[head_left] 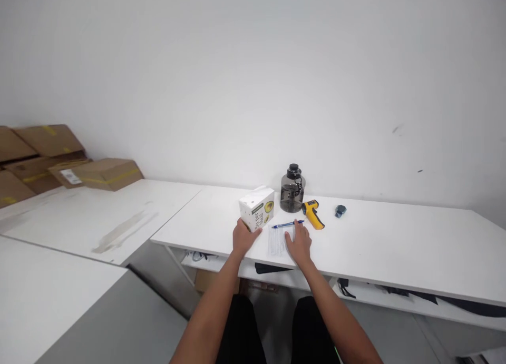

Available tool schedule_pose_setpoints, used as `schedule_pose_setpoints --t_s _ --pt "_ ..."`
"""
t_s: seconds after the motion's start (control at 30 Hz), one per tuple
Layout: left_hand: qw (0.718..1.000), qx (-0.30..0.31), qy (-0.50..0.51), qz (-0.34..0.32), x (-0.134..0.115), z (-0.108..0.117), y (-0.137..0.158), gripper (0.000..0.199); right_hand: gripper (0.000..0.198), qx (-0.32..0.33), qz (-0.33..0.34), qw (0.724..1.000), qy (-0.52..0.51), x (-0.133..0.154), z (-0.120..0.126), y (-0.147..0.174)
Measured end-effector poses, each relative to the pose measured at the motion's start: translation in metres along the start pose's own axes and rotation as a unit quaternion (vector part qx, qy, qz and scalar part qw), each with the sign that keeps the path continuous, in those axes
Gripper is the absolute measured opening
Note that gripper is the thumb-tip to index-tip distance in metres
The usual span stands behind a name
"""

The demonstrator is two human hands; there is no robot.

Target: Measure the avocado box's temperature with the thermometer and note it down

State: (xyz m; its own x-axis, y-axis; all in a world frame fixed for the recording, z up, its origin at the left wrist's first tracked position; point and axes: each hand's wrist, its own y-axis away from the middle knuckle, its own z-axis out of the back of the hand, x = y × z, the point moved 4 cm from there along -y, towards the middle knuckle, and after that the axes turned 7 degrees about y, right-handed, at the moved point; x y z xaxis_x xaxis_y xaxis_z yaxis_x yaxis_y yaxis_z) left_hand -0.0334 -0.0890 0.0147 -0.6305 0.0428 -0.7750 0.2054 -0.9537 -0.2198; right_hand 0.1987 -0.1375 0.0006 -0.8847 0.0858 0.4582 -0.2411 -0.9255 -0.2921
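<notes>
My left hand [244, 239] grips the lower end of a white carton [258, 205] printed with avocado pictures, thumb on the front and fingers round the left side. The carton stands at a slight tilt near the table's front edge. Flat on the right part of a printed paper sheet [277, 242] lies my right hand [300, 244], its thumb apart from the fingers. Its fingertips reach the right end of a blue pen [285, 224], which lies across the sheet's top; whether they press on it I cannot tell.
Behind the pen stands a dark translucent water bottle [291, 193]. A yellow-and-black infrared thermometer [313, 215] lies beside it, with a small dark wristwatch-like object [340, 211] further right. Cardboard boxes [108, 173] are stacked at far left. Under the white table [395, 237] runs a shelf with cables.
</notes>
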Motion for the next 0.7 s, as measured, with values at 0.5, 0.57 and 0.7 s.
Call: schedule_pose_setpoints --t_s 0.5,0.57,0.7 --pt "0.913 -0.031 0.387 0.128 0.005 0.034 0.046 0.056 0.064 0.073 -0.153 0.984 0.048 -0.069 0.053 -0.087" --pt "0.87 -0.03 0.476 0.122 0.0 0.045 0.066 0.056 0.065 0.094 -0.172 0.98 0.041 -0.076 0.055 -0.105" --pt "0.813 -0.042 0.562 0.143 -0.016 0.074 0.103 0.061 0.056 0.122 -0.156 0.98 0.005 -0.066 0.058 -0.127"
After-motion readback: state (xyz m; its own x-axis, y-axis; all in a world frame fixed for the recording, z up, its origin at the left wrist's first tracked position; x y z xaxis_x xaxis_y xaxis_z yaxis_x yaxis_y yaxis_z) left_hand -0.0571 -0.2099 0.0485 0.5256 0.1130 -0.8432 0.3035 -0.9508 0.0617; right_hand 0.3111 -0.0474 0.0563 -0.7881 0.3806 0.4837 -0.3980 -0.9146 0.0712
